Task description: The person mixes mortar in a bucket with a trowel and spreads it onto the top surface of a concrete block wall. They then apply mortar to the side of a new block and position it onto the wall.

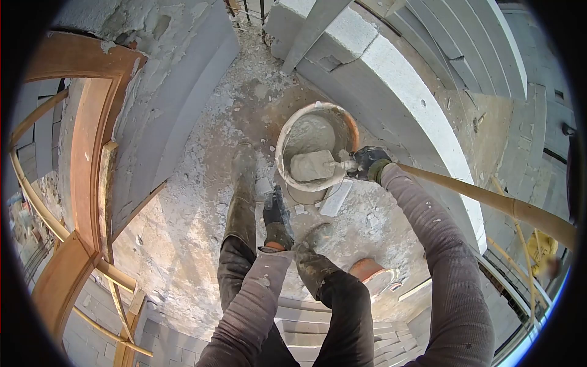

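Note:
A round bucket (284,144) with an orange-brown outside and a mortar-coated rim stands on the floor ahead of me. Grey wet mortar (310,131) lies inside it. My gloved right hand (369,163) is closed around the handle of a trowel (312,166), whose flat, mortar-covered blade is over the mortar at the near side of the bucket. My left hand (276,210), in a dark glove, hangs below and left of the bucket, between my boots, with its fingers extended and nothing visible in them.
A block wall (422,101) curves along the right, with a bamboo pole (483,194) in front of it. An orange-brown door frame (90,153) stands at left. A small orange container (367,269) sits beside my right boot. Stacked blocks (471,37) are at upper right.

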The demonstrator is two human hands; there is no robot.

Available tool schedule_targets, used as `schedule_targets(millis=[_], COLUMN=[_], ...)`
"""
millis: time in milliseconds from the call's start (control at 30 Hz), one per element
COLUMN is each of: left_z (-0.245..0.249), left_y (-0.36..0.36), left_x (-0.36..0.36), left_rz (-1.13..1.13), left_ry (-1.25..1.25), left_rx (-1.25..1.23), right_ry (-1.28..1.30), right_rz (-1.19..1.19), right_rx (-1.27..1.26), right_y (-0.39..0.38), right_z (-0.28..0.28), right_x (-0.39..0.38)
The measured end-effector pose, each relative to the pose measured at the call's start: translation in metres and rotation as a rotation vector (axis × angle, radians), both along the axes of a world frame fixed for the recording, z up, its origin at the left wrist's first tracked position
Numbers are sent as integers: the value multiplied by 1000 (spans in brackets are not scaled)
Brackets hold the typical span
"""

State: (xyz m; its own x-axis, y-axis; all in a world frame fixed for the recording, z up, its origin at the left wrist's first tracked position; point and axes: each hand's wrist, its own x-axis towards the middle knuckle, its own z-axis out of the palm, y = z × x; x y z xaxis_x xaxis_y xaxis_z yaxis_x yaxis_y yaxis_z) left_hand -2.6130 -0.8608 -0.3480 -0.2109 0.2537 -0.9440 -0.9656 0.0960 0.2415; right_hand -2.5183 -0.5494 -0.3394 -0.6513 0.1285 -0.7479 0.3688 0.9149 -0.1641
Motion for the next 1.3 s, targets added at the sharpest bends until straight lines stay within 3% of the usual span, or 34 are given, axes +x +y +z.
schedule_targets(millis=[67, 133, 233, 267, 333, 433, 567, 633, 667, 700, 767, 833, 900, 967, 1067, 1167, 1300], left_z=[-5, 10, 19, 7, -11, -13, -11, -4, -3, -6, -9, -10, -9, -6, 3, 1, -22], left_y=[0, 14, 22, 17, 7, 4, 9, 15, 17, 12, 12, 19, 19, 21, 22, 17, 7], left_x=[2, -3, -12, -8, -3, -2, 1, 1, 1, 2, 5, 6, 6, 1, -3, 3, 8], left_rz=[-8, 243, 231, 278, 196, 110, 122, 254, 301, 177, 61, 219, 234, 241, 275, 234, 187], left_ry=[93, 100, 110, 112, 174, 238, 187, 159, 149, 126, 101, 183, 160, 141, 60, 67, 63], left_rx=[45, -101, -153, -151, -110, -55, -60, -89, -97, -98, -92, 2, 24, 39, 13, 23, 66], right_ry=[96, 117, 143, 275, 454, 431, 547, 650, 589, 758, 874, 915, 1072, 795, 1006, 828, 879], right_rz=[-40, -144, -310, -389, -502, -510, -720, -915, -728, -652, -1022, -709, -521, -769, -544, -440, -459], right_rx=[14, -26, -30, -52, -70, -95, -209, -277, -32, 118, -185, 262, 521, 448, 605, 702, 704], right_y=[3, -7, -30, -40, -58, -77, -80, -67, -54, -42, -18, 21, 42, 52, 73, 78, 69], right_z=[-7, -5, 15, 10, 5, 9, 44, 55, 87, 87, 135, 133, 151, 176, 160, 165, 173], right_x=[33, 53, 67, 79, 94, 104, 97, 100, 80, 84, 31, 12, -41, -89, -113, -129, -113])
